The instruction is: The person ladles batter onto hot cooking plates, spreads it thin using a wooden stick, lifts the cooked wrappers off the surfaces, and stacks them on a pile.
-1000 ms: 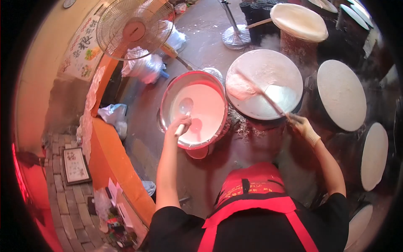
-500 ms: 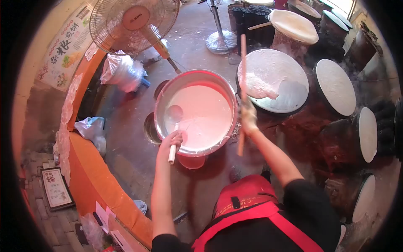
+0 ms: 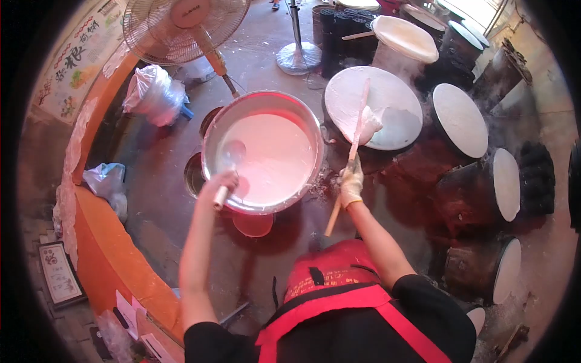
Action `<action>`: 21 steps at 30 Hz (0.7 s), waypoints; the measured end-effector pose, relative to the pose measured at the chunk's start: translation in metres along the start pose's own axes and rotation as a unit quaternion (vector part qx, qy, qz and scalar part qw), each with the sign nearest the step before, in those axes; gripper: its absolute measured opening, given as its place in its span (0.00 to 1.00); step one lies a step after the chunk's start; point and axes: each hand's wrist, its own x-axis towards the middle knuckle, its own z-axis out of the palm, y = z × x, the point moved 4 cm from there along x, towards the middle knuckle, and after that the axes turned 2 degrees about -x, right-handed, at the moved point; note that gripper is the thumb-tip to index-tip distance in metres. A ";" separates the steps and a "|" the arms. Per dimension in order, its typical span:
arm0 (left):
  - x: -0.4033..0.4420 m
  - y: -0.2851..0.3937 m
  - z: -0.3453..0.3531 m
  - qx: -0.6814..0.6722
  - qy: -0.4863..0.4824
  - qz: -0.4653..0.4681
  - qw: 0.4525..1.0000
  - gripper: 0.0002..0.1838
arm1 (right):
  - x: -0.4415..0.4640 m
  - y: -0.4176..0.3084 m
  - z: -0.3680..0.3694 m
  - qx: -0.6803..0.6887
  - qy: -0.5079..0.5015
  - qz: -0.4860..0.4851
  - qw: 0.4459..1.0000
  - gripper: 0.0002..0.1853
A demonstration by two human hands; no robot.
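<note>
My left hand is closed round the pale handle of a ladle, whose round bowl is over the pale batter in the large metal basin. In my gloved right hand is a long wooden stick. The stick's upper part lies across a round griddle to the right of the basin. A lump of batter sits beside the stick, and a pale layer coats the griddle's left and upper part.
More round griddles on dark drums curve down the right side. A pale-topped stand is behind the griddle. A fan, a plastic-wrapped bundle and an orange ledge are at the left.
The view has shifted, and the stick has swung from slanting down right to slanting up right. The lump on the griddle has become smaller, with the coating spread at the left. The ladle stays over the basin.
</note>
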 end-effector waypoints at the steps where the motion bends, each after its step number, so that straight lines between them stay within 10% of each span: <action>1: -0.015 0.008 0.025 0.034 -0.033 0.021 0.999 0.09 | 0.006 0.000 -0.017 -0.005 0.002 0.005 1.000 0.24; 5: -0.121 0.041 0.135 0.007 -0.136 0.084 0.987 0.13 | 0.031 -0.028 -0.077 -0.039 0.011 0.032 0.999 0.22; 8: -0.196 0.031 0.210 0.073 -0.260 0.163 0.949 0.19 | 0.043 -0.049 -0.065 0.221 -0.016 0.101 0.970 0.08; 10: -0.192 0.041 0.219 0.106 -0.249 0.167 0.948 0.16 | 0.052 -0.040 -0.029 0.290 -0.069 0.134 0.945 0.16; 14: -0.081 0.071 0.130 0.039 -0.091 0.039 0.994 0.07 | 0.037 0.007 -0.005 -0.043 -0.163 0.024 0.985 0.19; 21: -0.042 -0.128 0.083 0.048 0.071 0.148 0.985 0.14 | 0.052 -0.070 -0.136 -0.086 -0.079 0.090 0.989 0.27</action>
